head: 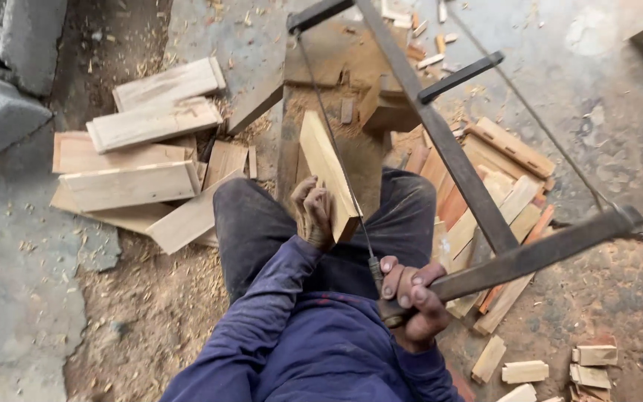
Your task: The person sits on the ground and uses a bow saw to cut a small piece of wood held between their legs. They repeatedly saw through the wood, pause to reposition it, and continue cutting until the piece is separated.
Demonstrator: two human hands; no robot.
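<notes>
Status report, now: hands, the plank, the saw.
Left hand grips plank on edge. Right hand clamped on frame saw end, blade against plank. Offcuts piled both sides, none blocking.

One frame saw is seen, two hands, one plank being cut, five planks stacked left, two grey blocks, plus scattered offcuts too jumbled to be counted.

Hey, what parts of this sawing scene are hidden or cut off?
- Head view: left hand palm, hidden behind the wooden board.
- Frame saw: top cut off by the upper edge.
- Blade: too thin to make out teeth.
- Right hand covers the saw handle's end.
</notes>
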